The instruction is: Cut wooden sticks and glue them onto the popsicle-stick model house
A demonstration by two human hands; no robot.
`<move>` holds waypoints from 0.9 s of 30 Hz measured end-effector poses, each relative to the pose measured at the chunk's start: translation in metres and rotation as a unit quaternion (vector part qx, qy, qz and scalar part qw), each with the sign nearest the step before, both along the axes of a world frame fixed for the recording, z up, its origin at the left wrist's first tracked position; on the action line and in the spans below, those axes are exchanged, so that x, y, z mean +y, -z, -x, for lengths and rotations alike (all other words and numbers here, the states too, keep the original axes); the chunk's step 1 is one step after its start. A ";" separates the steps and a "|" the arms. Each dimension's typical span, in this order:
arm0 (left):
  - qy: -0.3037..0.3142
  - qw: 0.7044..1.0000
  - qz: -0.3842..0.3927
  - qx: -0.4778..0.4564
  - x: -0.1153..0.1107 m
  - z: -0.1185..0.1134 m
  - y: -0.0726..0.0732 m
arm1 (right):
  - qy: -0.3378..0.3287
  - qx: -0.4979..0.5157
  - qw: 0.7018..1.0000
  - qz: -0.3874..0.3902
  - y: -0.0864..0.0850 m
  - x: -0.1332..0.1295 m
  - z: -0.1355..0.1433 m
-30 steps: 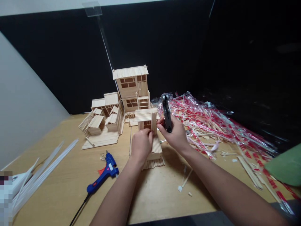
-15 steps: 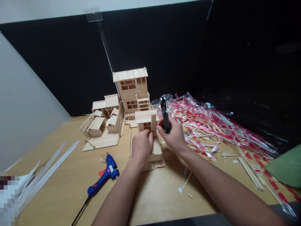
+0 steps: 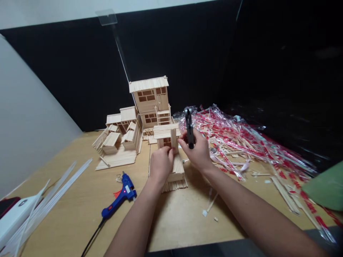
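A small model house (image 3: 177,171) built of thin wooden sticks stands on the table before me. An upright narrow panel of sticks (image 3: 174,138) rests against its front, reaching over the roof edge. My left hand (image 3: 161,162) is closed at the panel's lower end, thumb and fingertips pinching there; its exact grip is partly hidden. In my right hand (image 3: 197,150) is a pair of dark pliers (image 3: 189,130), tilted upward with the head above the hand. My right thumb and fingertips are close to the panel's right side; I cannot tell whether they touch it.
Behind stands a taller stick house (image 3: 146,96), with a stick courtyard model (image 3: 116,160) to the left. A blue glue gun (image 3: 119,200) lies left of my forearm, near white glue sticks (image 3: 64,189). Plastic wrappers with loose sticks (image 3: 235,132) cover the right side, beside a green object (image 3: 327,189).
The stick panel has shifted slightly left against the house. In my right hand, the pliers have turned a little and stand more upright. My left hand stays almost in place.
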State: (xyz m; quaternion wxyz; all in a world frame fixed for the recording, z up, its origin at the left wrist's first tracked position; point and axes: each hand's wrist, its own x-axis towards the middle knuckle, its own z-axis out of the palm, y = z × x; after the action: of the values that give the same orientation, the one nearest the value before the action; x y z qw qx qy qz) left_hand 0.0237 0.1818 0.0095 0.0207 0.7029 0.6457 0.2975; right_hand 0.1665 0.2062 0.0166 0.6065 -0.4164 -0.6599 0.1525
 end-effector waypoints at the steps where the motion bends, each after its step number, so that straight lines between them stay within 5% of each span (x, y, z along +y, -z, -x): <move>1: 0.001 1.000 0.000 0.000 0.000 0.000 0.000 | 0.002 0.008 1.000 -0.007 -0.002 0.000 0.001; 12: 0.006 1.000 0.001 0.001 0.000 0.000 0.000 | -0.024 -0.066 0.997 -0.019 -0.045 0.004 -0.006; 21: 0.010 1.000 -0.004 0.010 -0.007 -0.001 -0.005 | -0.036 -0.072 0.996 -0.039 -0.046 0.009 -0.003; 27: 0.011 0.996 -0.086 -0.022 -0.012 -0.005 -0.022 | -0.062 -0.042 0.997 -0.036 -0.047 0.011 -0.003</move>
State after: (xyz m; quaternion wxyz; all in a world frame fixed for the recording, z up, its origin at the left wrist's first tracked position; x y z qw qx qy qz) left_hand 0.0286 0.1698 0.0314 -0.0230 0.7022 0.6095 0.3672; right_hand 0.1693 0.2169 0.0633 0.5826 -0.3587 -0.7141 0.1481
